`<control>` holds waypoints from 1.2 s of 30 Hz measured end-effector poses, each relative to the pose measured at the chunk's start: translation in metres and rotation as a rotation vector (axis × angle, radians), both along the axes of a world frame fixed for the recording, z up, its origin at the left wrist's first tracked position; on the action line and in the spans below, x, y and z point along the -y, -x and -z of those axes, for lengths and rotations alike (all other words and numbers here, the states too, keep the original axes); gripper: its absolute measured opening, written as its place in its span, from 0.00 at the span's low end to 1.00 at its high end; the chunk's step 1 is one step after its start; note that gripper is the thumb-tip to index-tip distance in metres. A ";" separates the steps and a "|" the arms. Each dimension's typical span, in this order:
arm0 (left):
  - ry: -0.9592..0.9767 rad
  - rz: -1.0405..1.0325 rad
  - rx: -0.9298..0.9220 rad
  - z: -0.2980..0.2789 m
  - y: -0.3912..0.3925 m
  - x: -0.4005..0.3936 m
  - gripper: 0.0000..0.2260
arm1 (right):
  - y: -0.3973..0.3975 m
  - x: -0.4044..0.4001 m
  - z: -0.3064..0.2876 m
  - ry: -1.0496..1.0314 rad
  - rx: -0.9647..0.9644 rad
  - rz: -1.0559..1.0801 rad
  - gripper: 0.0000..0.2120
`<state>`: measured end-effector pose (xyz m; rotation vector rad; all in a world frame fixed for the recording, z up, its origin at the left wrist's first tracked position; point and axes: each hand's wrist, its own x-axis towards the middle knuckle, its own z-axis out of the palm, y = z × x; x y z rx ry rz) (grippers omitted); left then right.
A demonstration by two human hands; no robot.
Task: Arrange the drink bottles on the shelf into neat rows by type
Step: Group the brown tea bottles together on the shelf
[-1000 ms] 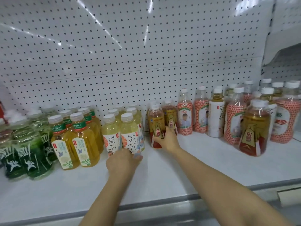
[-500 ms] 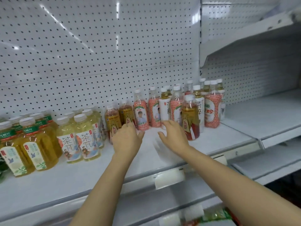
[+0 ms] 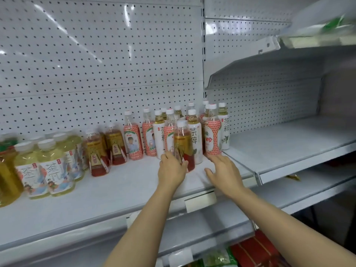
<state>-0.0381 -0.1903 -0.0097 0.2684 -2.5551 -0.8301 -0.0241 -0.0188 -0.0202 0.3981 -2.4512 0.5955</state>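
left hand [image 3: 172, 169] wrapped around the bottom of a clear plastic bottle of amber tea with a red-and-gold label and white cap [image 3: 183, 145], fingers curled on its left side, ready to slide it. stands alone out front on the white metal shelf [image 3: 119, 187], just ahead of the mixed bunch, so likely picked out because it does not belong there. same kind seen further left: two amber tea bottles with red bottoms [image 3: 105, 149], probably where this one should go. right hand [image 3: 224, 173] open and flat, fingers spread, holding nothing, low beside the tall bottle with the red dotted label [image 3: 212, 132], maybe to keep neighbours from tipping. behind, white-label bottles with pale tea [image 3: 195, 135] mixed among red dotted ones, still not sorted. pale yellow tea bottles with painted labels [image 3: 50, 164] already neat at far left.
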 end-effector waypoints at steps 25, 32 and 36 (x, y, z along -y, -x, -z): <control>-0.292 -0.052 -0.053 -0.011 0.034 0.047 0.37 | 0.164 0.033 -0.187 -0.311 0.250 -0.113 0.27; -0.305 -0.052 -0.086 -0.009 0.026 0.041 0.34 | 0.194 0.047 -0.203 -0.673 0.387 -0.115 0.20; -0.309 -0.066 -0.093 -0.006 0.024 0.039 0.33 | 0.202 0.051 -0.198 -0.694 0.414 -0.079 0.18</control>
